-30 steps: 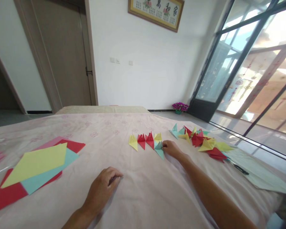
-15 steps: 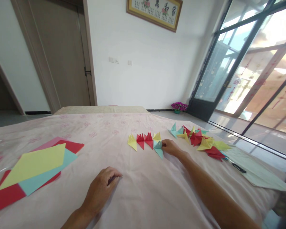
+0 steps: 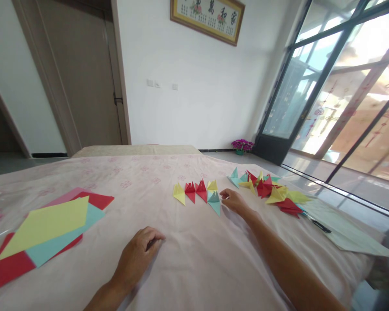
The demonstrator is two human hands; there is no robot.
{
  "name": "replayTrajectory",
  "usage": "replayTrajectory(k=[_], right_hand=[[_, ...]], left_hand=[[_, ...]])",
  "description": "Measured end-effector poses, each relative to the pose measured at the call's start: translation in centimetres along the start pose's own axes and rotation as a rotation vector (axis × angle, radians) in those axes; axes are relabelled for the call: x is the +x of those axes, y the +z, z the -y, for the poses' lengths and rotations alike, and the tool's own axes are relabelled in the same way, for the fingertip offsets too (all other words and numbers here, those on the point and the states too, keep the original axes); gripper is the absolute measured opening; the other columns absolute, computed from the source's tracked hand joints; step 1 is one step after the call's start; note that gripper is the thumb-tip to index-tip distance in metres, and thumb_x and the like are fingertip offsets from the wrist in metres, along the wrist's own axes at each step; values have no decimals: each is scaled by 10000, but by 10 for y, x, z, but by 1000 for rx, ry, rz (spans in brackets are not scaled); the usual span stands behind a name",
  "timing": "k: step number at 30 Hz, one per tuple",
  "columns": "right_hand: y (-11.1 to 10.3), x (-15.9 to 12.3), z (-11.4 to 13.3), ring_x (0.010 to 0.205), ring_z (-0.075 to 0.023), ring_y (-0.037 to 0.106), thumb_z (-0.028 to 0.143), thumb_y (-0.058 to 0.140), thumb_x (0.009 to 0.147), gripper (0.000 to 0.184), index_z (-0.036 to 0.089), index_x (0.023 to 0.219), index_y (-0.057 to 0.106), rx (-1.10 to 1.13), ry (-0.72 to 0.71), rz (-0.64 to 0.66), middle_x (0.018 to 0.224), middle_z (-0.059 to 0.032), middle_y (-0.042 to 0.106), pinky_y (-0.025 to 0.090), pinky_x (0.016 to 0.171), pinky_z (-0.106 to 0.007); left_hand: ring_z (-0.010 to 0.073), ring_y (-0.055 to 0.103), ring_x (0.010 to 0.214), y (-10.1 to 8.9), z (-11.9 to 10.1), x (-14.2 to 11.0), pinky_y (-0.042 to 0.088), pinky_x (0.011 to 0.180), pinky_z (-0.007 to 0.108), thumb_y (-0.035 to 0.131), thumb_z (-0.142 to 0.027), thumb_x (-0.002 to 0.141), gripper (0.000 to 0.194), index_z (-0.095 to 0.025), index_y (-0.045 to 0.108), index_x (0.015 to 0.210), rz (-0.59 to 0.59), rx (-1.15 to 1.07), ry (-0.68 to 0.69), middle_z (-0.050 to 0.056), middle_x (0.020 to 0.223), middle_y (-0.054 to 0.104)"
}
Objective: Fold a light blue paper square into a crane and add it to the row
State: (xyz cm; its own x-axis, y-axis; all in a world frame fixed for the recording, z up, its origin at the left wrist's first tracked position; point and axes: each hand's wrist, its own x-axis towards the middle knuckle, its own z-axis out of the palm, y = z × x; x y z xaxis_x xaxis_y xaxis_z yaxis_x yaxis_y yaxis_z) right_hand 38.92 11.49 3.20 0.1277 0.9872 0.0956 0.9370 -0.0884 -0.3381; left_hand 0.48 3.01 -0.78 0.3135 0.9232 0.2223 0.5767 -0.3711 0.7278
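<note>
Several folded paper cranes stand in a short row on the cloth: a yellow crane point(image 3: 179, 194) at the left end, two red cranes point(image 3: 195, 191), and another yellow crane point(image 3: 212, 185) behind a light blue crane point(image 3: 214, 202). Just right of the blue crane is my right hand point(image 3: 235, 201), its thumb and forefinger slightly apart and nothing between them. My left hand point(image 3: 141, 252) rests on the cloth nearer to me, fingers curled and fingertips brought together, with no paper showing in it.
At the left lie overlapping paper sheets, a yellow sheet point(image 3: 48, 224) on top. A pile of folded cranes point(image 3: 269, 188) sits at the right, near a black pen point(image 3: 320, 226) and a pale sheet point(image 3: 350, 233). The pink tablecloth point(image 3: 142, 172) has wrinkles.
My right hand has let go of the light blue crane, and its fingers have parted a little. The crane stays in the row. My left hand has not moved.
</note>
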Motion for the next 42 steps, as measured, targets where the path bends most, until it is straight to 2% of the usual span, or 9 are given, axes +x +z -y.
replayTrajectory(k=[6,12,16,19,21,25,31,37,42], right_hand=[[-16,-41,23,873,-201,628,103,522,741,344,157,1047,671,-107,10,17,959,-85,703,381,700,-266],[-18,-105,90,822,-194,613,181,560,757,228,244,915,711,-145,-259,156,902,-40,711,361,692,-280],[3,-123,135,965,-231,595,182,564,771,290,246,1023,693,-128,-411,172,1018,-57,694,401,801,-310],[28,-126,156,1036,-243,563,149,527,815,350,232,1133,647,-114,-446,137,1124,-81,659,402,872,-340],[45,-128,163,1092,-250,529,155,484,870,336,222,1175,607,-99,-434,91,1201,-94,620,389,916,-365],[67,-134,164,1214,-248,449,200,389,962,341,208,1269,535,-68,-401,2,1333,-114,535,338,1002,-391],[74,-136,158,1245,-231,442,257,385,982,340,212,1274,551,-51,-388,-49,1362,-95,528,322,1036,-372],[77,-134,157,1239,-222,470,245,392,970,359,212,1272,584,-40,-396,-59,1345,-94,559,334,1037,-345],[83,-128,153,1236,-245,484,229,397,948,385,182,1267,608,-12,-416,-69,1334,-126,571,335,1048,-372]], left_hand=[[197,623,955,0,-1,0,460,881,312,503,-280,867,199,-242,698,876,-16,15,14,29,964,694],[198,606,957,1,-3,-2,452,873,317,492,-260,881,192,-239,683,880,-28,107,75,24,952,685],[212,577,1009,5,-5,-4,437,913,336,485,-214,879,227,-232,662,1020,-53,265,155,47,1044,667],[230,564,1055,12,-3,-6,417,949,373,440,-213,912,301,-225,630,1145,-76,451,184,77,1128,641],[246,537,1149,17,0,-7,382,1005,410,402,-229,939,365,-223,580,1258,-86,565,185,103,1232,607],[272,422,1333,16,13,-11,265,1116,463,411,-351,960,440,-231,510,1371,-33,606,207,128,1417,511],[261,282,1442,-17,47,-21,159,1161,482,348,-530,961,552,-319,373,1471,145,652,199,82,1567,335],[255,270,1450,-64,85,-40,160,1168,473,365,-526,954,559,-302,388,1467,87,653,84,79,1566,336],[246,371,1400,-106,101,-60,285,1129,436,428,-476,942,514,-291,458,1422,-11,673,15,69,1520,422]])
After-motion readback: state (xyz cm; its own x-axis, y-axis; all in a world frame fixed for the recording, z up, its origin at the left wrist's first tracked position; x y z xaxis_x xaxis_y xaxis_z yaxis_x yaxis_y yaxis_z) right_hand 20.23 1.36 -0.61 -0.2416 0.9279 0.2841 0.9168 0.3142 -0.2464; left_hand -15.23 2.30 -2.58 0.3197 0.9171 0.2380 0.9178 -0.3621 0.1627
